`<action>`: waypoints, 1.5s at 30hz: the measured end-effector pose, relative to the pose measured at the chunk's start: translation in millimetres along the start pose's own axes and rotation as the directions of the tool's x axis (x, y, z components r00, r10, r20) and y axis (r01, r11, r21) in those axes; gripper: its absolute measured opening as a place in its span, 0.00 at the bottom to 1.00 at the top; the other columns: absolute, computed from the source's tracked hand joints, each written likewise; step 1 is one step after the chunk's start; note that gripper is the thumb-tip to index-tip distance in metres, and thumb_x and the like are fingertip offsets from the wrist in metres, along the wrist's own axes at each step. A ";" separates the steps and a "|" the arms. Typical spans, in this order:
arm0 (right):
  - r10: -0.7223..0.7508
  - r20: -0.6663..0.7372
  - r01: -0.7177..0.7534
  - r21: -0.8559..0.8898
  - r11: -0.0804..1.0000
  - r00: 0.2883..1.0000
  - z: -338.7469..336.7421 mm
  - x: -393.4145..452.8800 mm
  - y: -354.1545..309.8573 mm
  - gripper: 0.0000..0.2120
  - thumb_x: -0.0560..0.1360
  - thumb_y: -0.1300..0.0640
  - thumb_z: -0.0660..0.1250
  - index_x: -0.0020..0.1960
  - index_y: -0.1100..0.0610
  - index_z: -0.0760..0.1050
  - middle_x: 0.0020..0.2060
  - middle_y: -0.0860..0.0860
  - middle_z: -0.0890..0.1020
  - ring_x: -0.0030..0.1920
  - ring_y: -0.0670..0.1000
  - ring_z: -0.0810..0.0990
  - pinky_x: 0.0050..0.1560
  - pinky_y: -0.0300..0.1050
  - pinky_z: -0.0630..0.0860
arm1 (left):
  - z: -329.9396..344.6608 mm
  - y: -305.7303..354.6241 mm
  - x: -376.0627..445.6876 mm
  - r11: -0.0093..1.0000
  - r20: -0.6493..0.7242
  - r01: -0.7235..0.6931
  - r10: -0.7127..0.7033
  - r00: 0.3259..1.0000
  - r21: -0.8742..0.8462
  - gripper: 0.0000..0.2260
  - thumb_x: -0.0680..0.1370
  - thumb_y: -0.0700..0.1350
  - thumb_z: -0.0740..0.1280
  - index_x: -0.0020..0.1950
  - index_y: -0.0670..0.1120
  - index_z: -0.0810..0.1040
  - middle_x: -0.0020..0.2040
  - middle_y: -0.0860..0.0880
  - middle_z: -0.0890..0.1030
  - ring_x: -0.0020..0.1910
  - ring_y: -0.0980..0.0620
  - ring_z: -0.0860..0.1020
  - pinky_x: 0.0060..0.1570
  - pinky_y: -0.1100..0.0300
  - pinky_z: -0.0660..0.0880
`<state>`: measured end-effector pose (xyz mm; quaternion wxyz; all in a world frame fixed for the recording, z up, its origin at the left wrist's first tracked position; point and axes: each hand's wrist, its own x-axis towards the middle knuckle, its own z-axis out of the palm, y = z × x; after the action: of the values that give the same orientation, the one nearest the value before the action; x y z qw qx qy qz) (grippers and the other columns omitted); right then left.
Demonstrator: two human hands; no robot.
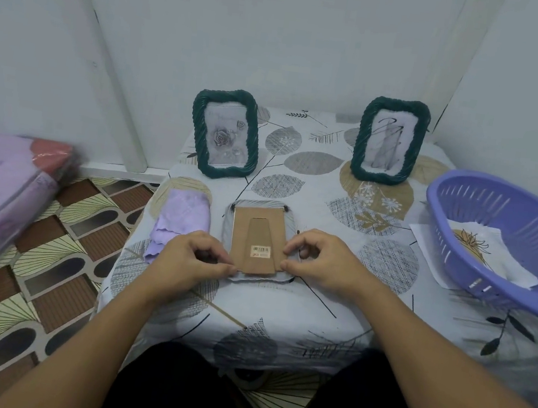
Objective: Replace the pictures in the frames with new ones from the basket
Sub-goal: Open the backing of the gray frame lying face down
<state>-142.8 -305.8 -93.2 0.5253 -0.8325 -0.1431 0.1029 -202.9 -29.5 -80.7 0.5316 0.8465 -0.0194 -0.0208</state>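
The face-down frame (257, 237) showed a matt brown cardboard backing with a small paper barcode sticker (261, 250). The two standing frames (225, 133) (390, 140) looked like glossy dark green moulding with a twisted rope texture, over clear shiny glazing. The basket (511, 238) was smooth, slotted lilac plastic, holding a printed paper sheet (482, 251). The tablecloth (315, 182) was soft matt printed fabric; the folded lilac cloth (180, 222) looked finely textured.
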 end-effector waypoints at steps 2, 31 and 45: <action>-0.002 -0.003 0.002 0.012 1.000 1.000 1.0 0.1 0.7 0.11 0.67 0.57 0.83 0.46 0.52 0.85 0.49 0.56 0.81 0.42 0.44 0.74 0.46 0.37 0.74 | -0.9 1.8 -0.1 1.000 0.005 0.007 -0.007 1.000 -0.014 0.07 0.67 0.43 0.83 0.42 0.47 0.88 0.49 0.45 0.83 0.50 0.44 0.82 0.52 0.50 0.79; 0.013 0.002 -0.013 0.058 0.998 1.000 1.6 0.7 2.8 0.12 0.66 0.57 0.84 0.46 0.52 0.85 0.50 0.59 0.81 0.41 0.45 0.75 0.45 0.41 0.76 | 8.8 13.2 18.6 0.989 -0.035 0.026 -0.021 0.999 0.149 0.12 0.71 0.53 0.79 0.54 0.59 0.85 0.50 0.51 0.79 0.45 0.53 0.76 0.49 0.59 0.75; -0.032 0.094 0.053 -0.225 0.973 0.995 -12.4 -1.2 -9.5 0.07 0.66 0.53 0.83 0.41 0.50 0.87 0.54 0.45 0.79 0.46 0.46 0.83 0.55 0.43 0.80 | 18.2 34.6 44.0 0.901 0.081 0.115 -0.164 0.983 0.418 0.16 0.71 0.51 0.81 0.57 0.51 0.86 0.42 0.54 0.85 0.41 0.56 0.80 0.42 0.68 0.74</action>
<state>-141.2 -312.8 -79.3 0.4217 -0.8784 -0.1951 0.1121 -160.3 -63.3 -58.1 0.3368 0.9359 0.0069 -0.1027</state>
